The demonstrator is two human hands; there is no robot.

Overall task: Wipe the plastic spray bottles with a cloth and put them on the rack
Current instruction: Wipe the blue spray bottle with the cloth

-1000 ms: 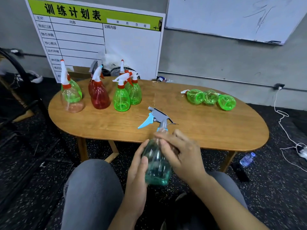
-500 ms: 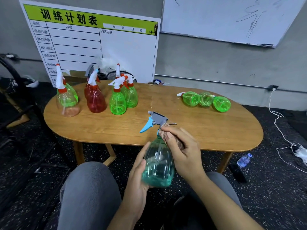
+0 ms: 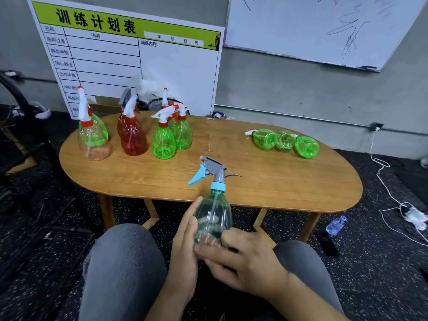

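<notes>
A teal transparent spray bottle (image 3: 214, 212) with a grey head and blue trigger stands upright over my lap, in front of the wooden table (image 3: 278, 181). My left hand (image 3: 185, 251) grips its left side, fingers curled behind it. My right hand (image 3: 245, 258) presses a small pinkish cloth (image 3: 207, 239) against the bottle's base. Upright on the table's left stand a clear bottle (image 3: 93, 142), a red bottle (image 3: 133, 137) and green bottles (image 3: 164, 142). Three green bottles (image 3: 285, 140) lie on their sides at the far right. No rack is in view.
A printed schedule board (image 3: 129, 61) leans on the wall behind the table. Black metal equipment (image 3: 23, 126) stands on the left. On the floor at the right lie a small water bottle (image 3: 335, 225), a white cable with a power strip (image 3: 414, 215) and a dark flat object (image 3: 326, 243).
My right hand with the cloth has slid down from the bottle's neck to its base. The bottle's head is now uncovered; my left hand keeps its grip.
</notes>
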